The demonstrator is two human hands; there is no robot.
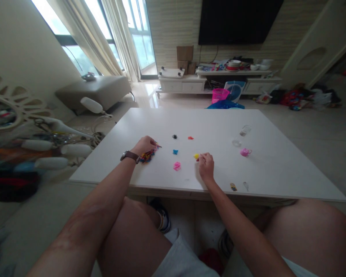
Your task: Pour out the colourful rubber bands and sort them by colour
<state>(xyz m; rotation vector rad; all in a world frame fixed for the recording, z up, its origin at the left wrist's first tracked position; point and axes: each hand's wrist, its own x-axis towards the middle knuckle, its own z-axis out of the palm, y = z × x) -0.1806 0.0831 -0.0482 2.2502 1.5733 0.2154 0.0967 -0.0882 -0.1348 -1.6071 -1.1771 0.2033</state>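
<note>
At the left of the white table [213, 123], my left hand [144, 145] is closed, its fingertips pinched at the far end of a pile of small multicoloured pieces [147, 156]. The pieces look like little rubber bands, though they are too small to be sure. My right hand [207, 164] is also closed, thumb and finger pinching at a small yellow clump [196, 156]. Between the hands lie separate little clumps: black [174, 136], red [190, 137], blue [175, 152] and pink [177, 166].
On the right side of the table are a pink teapot-shaped item [245, 152], a clear jar [244, 130] lying down and a clear round lid [236, 143]. A yellow cartoon figure piece [233, 187] lies by the near edge, beside a small clear item [246, 186].
</note>
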